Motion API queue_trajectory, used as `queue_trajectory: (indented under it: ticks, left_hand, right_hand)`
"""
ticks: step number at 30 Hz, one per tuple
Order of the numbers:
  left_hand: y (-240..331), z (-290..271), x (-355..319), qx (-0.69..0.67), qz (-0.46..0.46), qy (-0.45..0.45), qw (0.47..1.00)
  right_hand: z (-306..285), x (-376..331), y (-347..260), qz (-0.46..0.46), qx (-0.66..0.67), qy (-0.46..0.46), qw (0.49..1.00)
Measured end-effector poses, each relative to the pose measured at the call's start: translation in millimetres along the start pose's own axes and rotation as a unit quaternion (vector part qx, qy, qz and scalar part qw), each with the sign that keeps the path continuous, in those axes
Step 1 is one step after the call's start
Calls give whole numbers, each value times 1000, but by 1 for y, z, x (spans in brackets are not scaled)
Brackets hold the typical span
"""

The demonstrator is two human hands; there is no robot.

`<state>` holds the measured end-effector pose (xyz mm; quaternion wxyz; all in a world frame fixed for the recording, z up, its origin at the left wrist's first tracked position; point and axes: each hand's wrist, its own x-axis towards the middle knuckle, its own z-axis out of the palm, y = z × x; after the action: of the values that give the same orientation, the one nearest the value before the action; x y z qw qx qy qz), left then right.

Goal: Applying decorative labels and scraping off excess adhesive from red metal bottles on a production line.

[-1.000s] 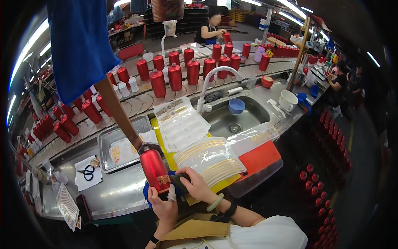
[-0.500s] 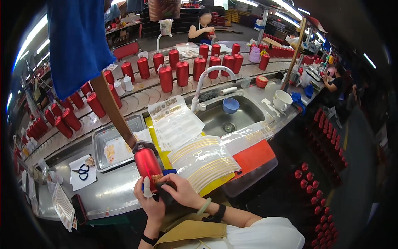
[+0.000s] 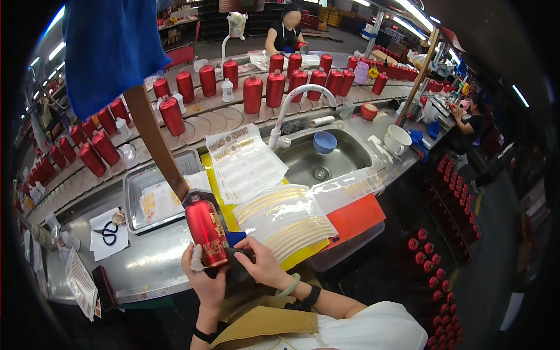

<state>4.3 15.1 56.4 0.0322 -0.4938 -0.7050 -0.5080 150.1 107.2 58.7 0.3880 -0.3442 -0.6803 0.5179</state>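
Observation:
A glossy red bottle [image 3: 201, 224] lies tilted in front of me, gold lettering and decoration along its right side and lower end. Its far end meets a dark holder at the foot of a wooden post [image 3: 153, 143]. My left hand [image 3: 205, 283] grips the near end, with white coverings on some fingers. Close by on the right, my right hand [image 3: 258, 262] is closed, its fingers bent around a dark, flat piece [image 3: 240, 256] whose kind I cannot make out. A blue piece [image 3: 235, 238] shows between bottle and decal sheets. White decal sheets with gold stripes [image 3: 284, 217] lie to the right.
Beyond the steel bench, red bottles [image 3: 252, 94] stand on a conveyor. A sink [image 3: 356, 154] with a white faucet and blue bowl [image 3: 324, 142] is at right. Scissors [image 3: 108, 233] and a metal tray [image 3: 133, 214] lie left. A blue cloth [image 3: 111, 52] hangs overhead. Co-workers sit beyond.
The bottle has turned in my left hand, and more of its gold decoration now shows. The conveyor bottles have shifted to the right. The co-worker across has lowered both hands.

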Motion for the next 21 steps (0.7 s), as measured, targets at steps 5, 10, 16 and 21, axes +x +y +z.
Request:
queue_trajectory:
  ticks: [5,10,16,21]
  left_hand:
    - [-7,8,7,146,150,-58,976]
    - [-30,4,-11,-61,-41,-45,996]
    - [3,6,8,26,37,-12,999]
    - [-11,7,11,109,144,-66,981]
  right_hand:
    - [0,-1,4,-1,29,2,1000]
    - [-3,-4,6,-4,24,-3,1000]
    - [-1,-2,5,-10,29,0,1000]
    - [-1,-2,12,-7,42,11,999]
